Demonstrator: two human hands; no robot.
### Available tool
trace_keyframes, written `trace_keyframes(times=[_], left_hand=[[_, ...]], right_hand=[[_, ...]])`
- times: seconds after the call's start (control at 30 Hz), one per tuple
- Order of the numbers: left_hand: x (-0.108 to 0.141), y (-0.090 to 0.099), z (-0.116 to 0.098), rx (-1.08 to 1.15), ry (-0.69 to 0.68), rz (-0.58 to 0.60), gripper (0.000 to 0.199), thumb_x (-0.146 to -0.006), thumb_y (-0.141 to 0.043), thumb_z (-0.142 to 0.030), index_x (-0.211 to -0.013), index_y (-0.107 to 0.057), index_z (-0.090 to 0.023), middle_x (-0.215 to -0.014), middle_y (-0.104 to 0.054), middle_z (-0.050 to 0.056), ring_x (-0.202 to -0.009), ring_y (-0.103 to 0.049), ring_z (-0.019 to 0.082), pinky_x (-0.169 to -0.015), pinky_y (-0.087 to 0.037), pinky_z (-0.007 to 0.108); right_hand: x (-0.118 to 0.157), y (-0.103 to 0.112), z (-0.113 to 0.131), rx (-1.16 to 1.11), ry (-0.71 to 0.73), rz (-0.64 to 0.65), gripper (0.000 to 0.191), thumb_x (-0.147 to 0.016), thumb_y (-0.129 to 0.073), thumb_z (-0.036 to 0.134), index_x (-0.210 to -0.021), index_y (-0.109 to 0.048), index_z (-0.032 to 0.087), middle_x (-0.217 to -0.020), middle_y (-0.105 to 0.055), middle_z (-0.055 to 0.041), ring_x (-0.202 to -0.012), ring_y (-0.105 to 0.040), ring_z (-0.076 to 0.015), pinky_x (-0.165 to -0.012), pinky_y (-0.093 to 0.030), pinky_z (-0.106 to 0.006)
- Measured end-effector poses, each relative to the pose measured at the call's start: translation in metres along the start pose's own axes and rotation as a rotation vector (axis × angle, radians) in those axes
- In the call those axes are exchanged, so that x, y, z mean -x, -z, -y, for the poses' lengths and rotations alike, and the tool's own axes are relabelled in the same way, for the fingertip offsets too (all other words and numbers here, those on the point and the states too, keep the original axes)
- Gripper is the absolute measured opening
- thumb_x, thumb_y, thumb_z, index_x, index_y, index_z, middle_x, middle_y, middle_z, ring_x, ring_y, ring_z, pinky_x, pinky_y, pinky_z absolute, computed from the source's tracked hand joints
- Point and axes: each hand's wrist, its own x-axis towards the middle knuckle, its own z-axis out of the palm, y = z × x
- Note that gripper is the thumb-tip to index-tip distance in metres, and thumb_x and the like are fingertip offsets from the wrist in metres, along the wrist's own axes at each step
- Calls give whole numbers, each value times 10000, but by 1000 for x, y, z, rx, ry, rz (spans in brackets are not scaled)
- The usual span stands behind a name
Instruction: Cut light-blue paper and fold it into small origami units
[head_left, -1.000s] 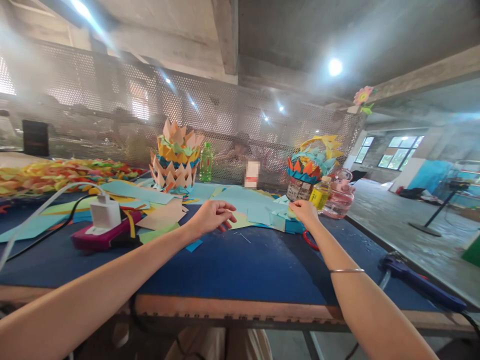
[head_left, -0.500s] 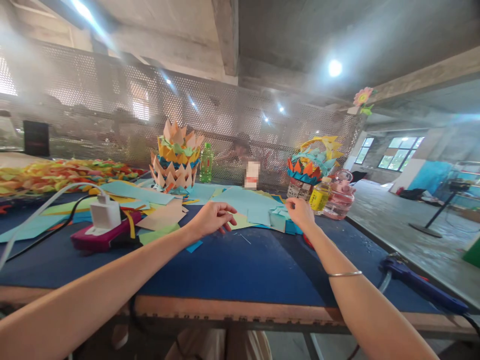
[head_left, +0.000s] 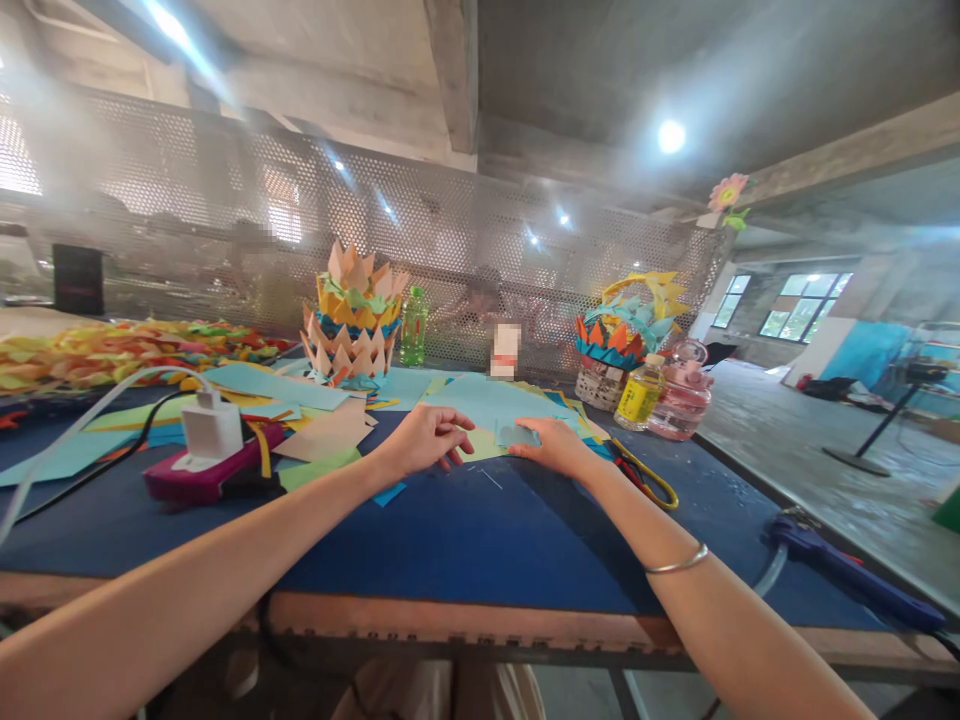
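My left hand (head_left: 431, 438) hovers over the blue table top near the middle, fingers loosely curled and apart, with nothing between them. To its right, my right hand (head_left: 551, 446) is at the light-blue paper pieces (head_left: 504, 432), thumb and fingers apart; no object shows in its grasp. Large light-blue sheets (head_left: 480, 398) lie behind both hands. Yellow-handled scissors (head_left: 646, 474) rest on the table just right of my right hand, partly hidden by my wrist.
Folded-paper baskets (head_left: 349, 345) (head_left: 600, 380) stand at the back, near a green bottle (head_left: 412, 330), a yellow bottle (head_left: 640, 395) and a pink bottle (head_left: 681, 400). A charger (head_left: 210, 430) sits left; a blue-handled tool (head_left: 855, 575) lies right.
My right hand has moved left, closer to my left hand, and its fingers have spread. The scissors are now uncovered. My left hand has barely moved.
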Motion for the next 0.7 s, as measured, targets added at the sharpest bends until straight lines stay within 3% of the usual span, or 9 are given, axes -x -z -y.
trace_keyframes(times=[0.33, 0.53, 0.7], left_hand=[[1, -1, -1, -11, 3, 11, 280, -710, -518, -229, -953, -562, -99, -779, -681, 96, -567, -626, 146, -472, -485, 241], [2, -1, -2, -23, 12, 8, 270, -716, -521, -230, -947, -569, -99, -772, -680, 96, -568, -628, 156, -467, -480, 250], [3, -1, -7, 49, 59, -7, 278, -733, -568, -300, -921, -587, -96, -776, -686, 106, -575, -632, 162, -475, -475, 249]], right_hand=[[2, 10, 2, -62, 6, 11, 361, -816, -479, 431, -1048, -636, 203, -1040, -665, -62, -950, -612, -205, -817, -443, -278], [-1, 9, -1, -27, -2, -68, 243, -802, -479, 230, -929, -686, 217, -931, -700, -41, -846, -635, -190, -766, -450, -260], [-1, 11, 8, -42, -14, -204, 298, -841, -419, 215, -1016, -660, 205, -1023, -673, -49, -962, -607, -200, -867, -431, -310]])
